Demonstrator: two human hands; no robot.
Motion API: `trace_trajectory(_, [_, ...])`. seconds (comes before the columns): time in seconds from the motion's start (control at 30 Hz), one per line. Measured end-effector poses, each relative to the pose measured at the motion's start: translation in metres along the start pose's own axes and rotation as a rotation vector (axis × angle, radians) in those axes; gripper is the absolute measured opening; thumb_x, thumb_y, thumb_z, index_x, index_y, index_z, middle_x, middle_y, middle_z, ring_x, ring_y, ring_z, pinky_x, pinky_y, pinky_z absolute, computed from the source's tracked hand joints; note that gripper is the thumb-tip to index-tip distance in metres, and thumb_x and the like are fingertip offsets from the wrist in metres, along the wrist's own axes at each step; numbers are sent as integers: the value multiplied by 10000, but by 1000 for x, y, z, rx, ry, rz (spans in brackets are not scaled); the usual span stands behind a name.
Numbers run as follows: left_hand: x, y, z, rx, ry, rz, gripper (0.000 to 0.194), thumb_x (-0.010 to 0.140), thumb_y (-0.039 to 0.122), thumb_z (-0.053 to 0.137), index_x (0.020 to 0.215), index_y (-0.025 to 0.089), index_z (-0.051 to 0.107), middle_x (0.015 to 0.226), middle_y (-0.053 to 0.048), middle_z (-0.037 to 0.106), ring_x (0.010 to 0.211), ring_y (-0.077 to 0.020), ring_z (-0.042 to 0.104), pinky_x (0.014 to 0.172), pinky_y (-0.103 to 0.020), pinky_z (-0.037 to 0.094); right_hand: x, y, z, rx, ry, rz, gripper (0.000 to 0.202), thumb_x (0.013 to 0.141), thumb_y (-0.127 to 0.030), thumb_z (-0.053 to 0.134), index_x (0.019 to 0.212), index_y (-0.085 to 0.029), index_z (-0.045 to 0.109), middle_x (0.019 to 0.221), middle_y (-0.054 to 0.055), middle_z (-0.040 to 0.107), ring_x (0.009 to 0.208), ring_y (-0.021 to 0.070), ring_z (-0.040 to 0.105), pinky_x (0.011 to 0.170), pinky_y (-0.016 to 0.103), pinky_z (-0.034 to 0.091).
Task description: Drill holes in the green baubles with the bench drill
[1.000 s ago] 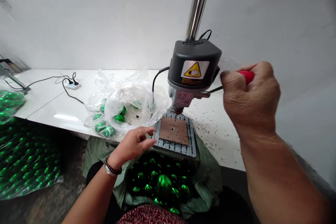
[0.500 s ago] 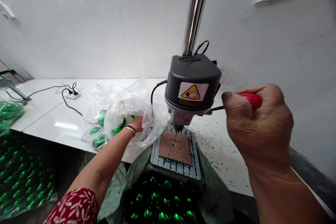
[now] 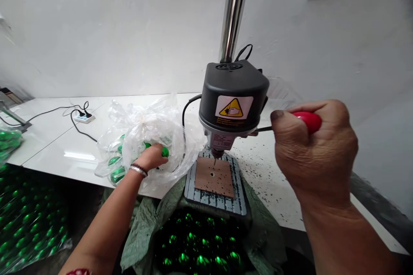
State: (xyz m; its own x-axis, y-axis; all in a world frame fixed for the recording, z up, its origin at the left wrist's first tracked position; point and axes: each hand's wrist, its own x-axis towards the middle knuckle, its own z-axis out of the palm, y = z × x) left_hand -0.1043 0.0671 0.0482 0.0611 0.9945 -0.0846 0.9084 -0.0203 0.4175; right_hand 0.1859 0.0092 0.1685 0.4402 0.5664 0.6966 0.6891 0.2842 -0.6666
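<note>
My right hand [image 3: 318, 150] is closed round the red knob [image 3: 308, 123] of the lever on a small black drill press [image 3: 234, 94]. Below the bit, a brown board [image 3: 214, 184] with a small hole lies on the slotted metal base [image 3: 240, 200], sprinkled with dark shavings. To the left, my left hand [image 3: 153, 157] reaches into the mouth of a clear plastic bag [image 3: 180, 124]. Its fingers are closed on a shiny green ball [image 3: 165, 151], partly covered by them. More green balls [image 3: 118, 175] show through the bag's side.
Under the base, an open green woven sack [image 3: 142, 236] holds many green balls [image 3: 203, 260]. Another plastic-covered mass of green balls [image 3: 29, 219] sits at lower left. A power strip [image 3: 84, 117] with cords lies on the white table [image 3: 80, 142]. Shavings litter the table right of the press.
My left hand has moved left and back within the bag opening, and a green ball now shows at its fingers. My right hand stays on the knob. The view has shifted slightly.
</note>
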Motion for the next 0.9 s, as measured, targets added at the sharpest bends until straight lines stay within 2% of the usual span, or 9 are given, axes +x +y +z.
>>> trace_trajectory(0.07, [-28, -3, -10, -283, -5, -44, 457, 731, 404, 657, 1112, 155, 611, 912, -85, 659, 815, -224, 618, 722, -322, 483, 0, 0, 1, -5, -1, 6, 300, 643, -503, 492, 697, -211, 446, 630, 7, 518, 534, 113, 455, 517, 275, 365])
trace_trajectory(0.13, [-55, 1, -8, -794, -58, -56, 588, 772, 558, 602, 1247, 217, 536, 929, -58, 642, 719, -161, 591, 612, -262, 453, 0, -1, 1, -7, 3, 20, 307, 632, -509, 480, 702, -214, 435, 635, 10, 502, 553, 120, 456, 536, 292, 366])
trace_trajectory(0.23, [-84, 20, 13, -1416, -210, -86, 735, 696, 646, 666, 1303, 278, 475, 959, -56, 638, 629, -113, 556, 502, -213, 371, -1, -1, 1, 7, -1, 42, 307, 622, -503, 474, 713, -215, 423, 645, 6, 494, 572, 119, 444, 558, 302, 368])
trace_trajectory(0.33, [-101, 44, 41, -1665, -343, -128, 771, 636, 586, 771, 1293, 310, 476, 1035, -63, 641, 715, -143, 606, 514, -201, 369, -1, -1, 0, 44, -33, 52, 290, 638, -478, 489, 730, -213, 415, 660, -6, 497, 569, 104, 427, 560, 286, 368])
trace_trajectory(0.43, [-109, 65, 61, -1756, -376, -134, 752, 658, 588, 762, 1294, 322, 462, 1098, -68, 633, 816, -173, 625, 554, -214, 408, -2, -1, 0, 77, -55, 46, 275, 673, -462, 494, 751, -209, 417, 656, -19, 477, 555, 90, 406, 548, 271, 350])
trace_trajectory(0.57, [-108, 79, 73, -1732, -419, -183, 703, 670, 524, 777, 1250, 284, 461, 1020, -46, 636, 809, -178, 656, 566, -220, 438, -4, -1, 1, 99, -57, 40, 237, 702, -420, 498, 742, -205, 407, 633, -35, 452, 541, 77, 383, 547, 261, 336])
trace_trajectory(0.73, [-101, 80, 73, -1524, -482, -220, 677, 646, 308, 793, 1230, 219, 463, 928, -25, 636, 797, -186, 688, 702, -280, 516, -5, 3, 2, 104, -44, -35, 215, 758, -400, 492, 764, -206, 401, 647, -36, 453, 548, 70, 379, 558, 252, 348])
trace_trajectory(0.83, [-96, 78, 70, -1519, -550, -248, 657, 606, 273, 790, 1178, 209, 474, 936, -20, 635, 806, -191, 690, 800, -333, 527, -5, 6, 1, 67, -55, -71, 197, 802, -381, 492, 780, -205, 407, 672, -30, 473, 566, 68, 398, 567, 243, 363])
trace_trajectory(0.9, [-91, 77, 67, -1511, -529, -233, 614, 593, 288, 789, 1122, 205, 488, 957, -21, 630, 845, -204, 686, 857, -370, 522, -5, 7, 1, 49, -57, -83, 189, 823, -368, 493, 792, -203, 406, 682, -31, 471, 573, 65, 408, 574, 238, 376])
